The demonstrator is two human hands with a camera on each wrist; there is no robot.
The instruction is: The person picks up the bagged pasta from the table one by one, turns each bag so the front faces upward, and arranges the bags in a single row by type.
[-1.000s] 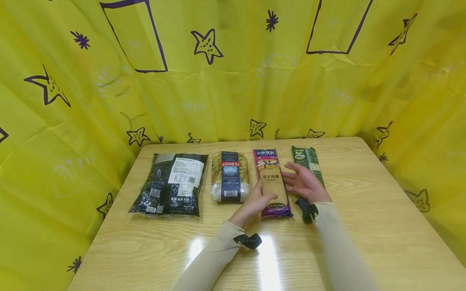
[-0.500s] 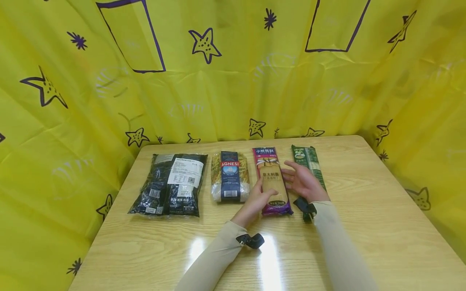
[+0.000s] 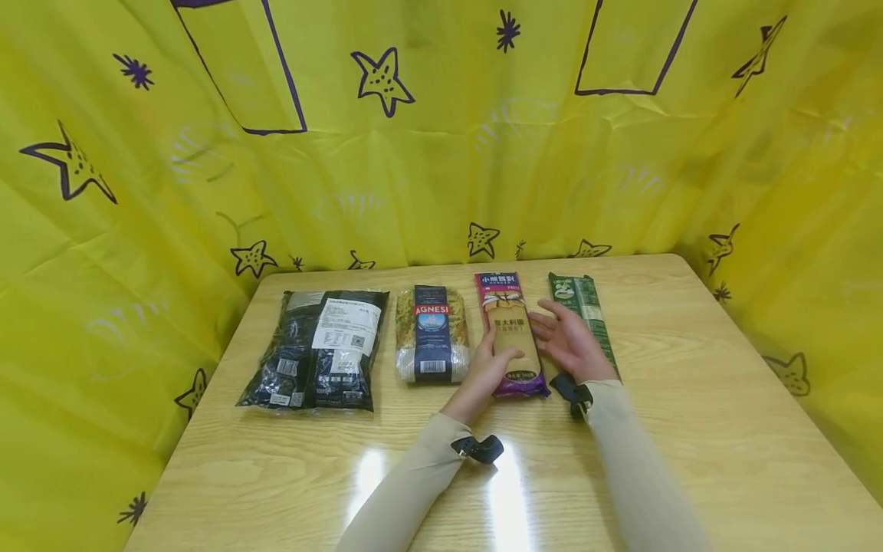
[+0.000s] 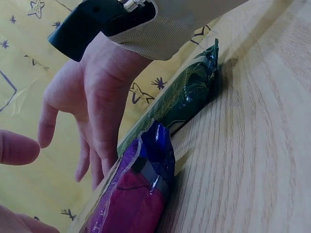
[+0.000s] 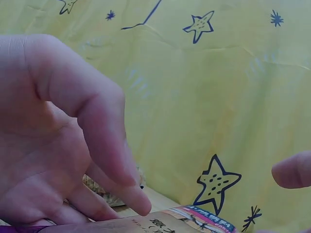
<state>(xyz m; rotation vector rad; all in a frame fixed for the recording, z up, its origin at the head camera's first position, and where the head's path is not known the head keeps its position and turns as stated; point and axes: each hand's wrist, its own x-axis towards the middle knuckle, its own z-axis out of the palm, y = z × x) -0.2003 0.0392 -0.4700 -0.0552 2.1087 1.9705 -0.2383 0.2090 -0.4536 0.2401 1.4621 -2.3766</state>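
A long pack of spaghetti [image 3: 509,318] with a pink and purple wrapper lies on the table between both hands. My left hand [image 3: 483,374] is at its left edge, thumb reaching over the top face; in the right wrist view this hand [image 5: 73,111] has its fingertips right at the pack's side. Along the right edge, my right hand [image 3: 569,341] has loosely extended fingers, palm facing the pack. The left wrist view shows the right hand [image 4: 104,92] beside the purple pack end [image 4: 141,189]. A green pack [image 3: 586,307] lies under and behind the right hand, partly hidden.
Left of the spaghetti lies an AGNESI pasta bag [image 3: 432,333], then a large black bag [image 3: 317,349] with a white label. All rest in a row on the wooden table [image 3: 290,475]. A yellow patterned curtain [image 3: 428,169] hangs behind and at both sides.
The spaghetti pack has slid a little away from me, toward the table's back edge, and both hands have moved slightly with it. The other packs keep their places.
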